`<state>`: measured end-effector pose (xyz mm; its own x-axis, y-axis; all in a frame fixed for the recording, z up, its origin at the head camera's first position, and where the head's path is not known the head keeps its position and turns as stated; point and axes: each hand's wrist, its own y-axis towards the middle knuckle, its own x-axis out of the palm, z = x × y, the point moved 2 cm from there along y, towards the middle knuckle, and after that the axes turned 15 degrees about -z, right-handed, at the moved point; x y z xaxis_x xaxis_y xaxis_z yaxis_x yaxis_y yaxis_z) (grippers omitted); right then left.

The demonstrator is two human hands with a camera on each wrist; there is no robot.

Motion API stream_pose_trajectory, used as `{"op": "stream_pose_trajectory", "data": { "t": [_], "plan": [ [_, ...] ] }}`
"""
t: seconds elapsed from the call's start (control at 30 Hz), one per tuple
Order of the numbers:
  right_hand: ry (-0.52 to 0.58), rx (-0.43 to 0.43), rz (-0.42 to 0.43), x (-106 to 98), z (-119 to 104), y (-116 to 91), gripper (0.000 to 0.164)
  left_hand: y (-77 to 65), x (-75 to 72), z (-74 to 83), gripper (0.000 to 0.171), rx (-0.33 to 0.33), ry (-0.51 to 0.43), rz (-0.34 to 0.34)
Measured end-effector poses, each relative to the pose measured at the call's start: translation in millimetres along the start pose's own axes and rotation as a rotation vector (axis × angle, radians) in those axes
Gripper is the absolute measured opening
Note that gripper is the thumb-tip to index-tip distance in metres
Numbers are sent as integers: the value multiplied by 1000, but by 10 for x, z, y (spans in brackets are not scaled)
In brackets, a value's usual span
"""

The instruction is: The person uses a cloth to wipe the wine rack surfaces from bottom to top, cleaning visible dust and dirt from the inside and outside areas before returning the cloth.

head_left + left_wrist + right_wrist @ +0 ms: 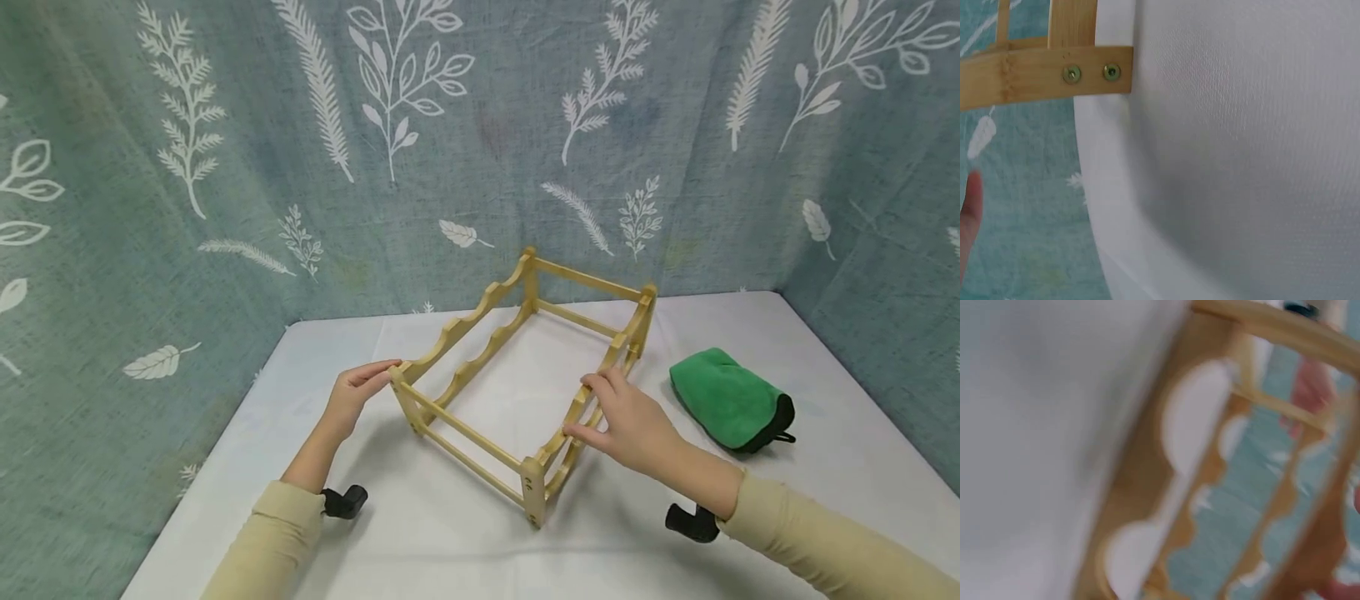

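A light wooden rack (461, 423) with scalloped side rails, like a wine rack, stands at an angle over the white tabletop. At its near left corner, my left hand (356, 400) reaches out with straight fingers that touch the top. My right hand (637, 425) holds the right scalloped rail, fingers bent over it and thumb nearer me. In the left wrist view a post (1029, 75) shows two metal screws, with one fingertip apart below it. The right wrist view is blurred and shows the scalloped rails (1138, 465). Whether all the feet touch the table I cannot tell.
To the right of the rack lies a green plush item (723, 396) with a black edge and a small cord. A leaf-patterned curtain (480, 150) hangs behind and beside the table (420, 533). Black wrist-worn devices (345, 502) hang under both wrists.
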<state>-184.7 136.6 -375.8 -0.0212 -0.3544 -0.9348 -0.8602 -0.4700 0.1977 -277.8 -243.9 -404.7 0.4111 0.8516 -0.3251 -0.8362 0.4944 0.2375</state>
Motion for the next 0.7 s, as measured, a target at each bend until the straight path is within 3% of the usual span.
{"op": "stream_pose_trajectory", "data": {
  "t": [0.1, 0.2, 0.27, 0.33, 0.4, 0.5, 0.6, 0.7],
  "plan": [
    [60, -1, -39, -197, 176, 58, 53, -7, 79, 145, 33, 128, 88, 44],
    [135, -40, -29, -401, 537, 173, 53, -19, 267, 408, 39, 298, 290, 74],
    [172, -61, -55, -516, 805, 266, 57, -29, 454, 607, 42, 384, 425, 38],
    [195, -38, -128, -592, 1054, 359, 62, -45, 681, 792, 42, 426, 528, -42],
    [220, 9, -218, -638, 1253, 448, 68, -64, 920, 946, 42, 424, 577, -149],
    [233, 69, -301, -644, 1450, 579, 76, -99, 1231, 1094, 45, 372, 632, -268],
    [283, 97, -357, -593, 1555, 673, 80, -115, 1470, 1155, 49, 310, 676, -336],
    [362, 122, -376, -529, 1601, 703, 80, -118, 1646, 1146, 47, 275, 725, -361]
  ]
}}
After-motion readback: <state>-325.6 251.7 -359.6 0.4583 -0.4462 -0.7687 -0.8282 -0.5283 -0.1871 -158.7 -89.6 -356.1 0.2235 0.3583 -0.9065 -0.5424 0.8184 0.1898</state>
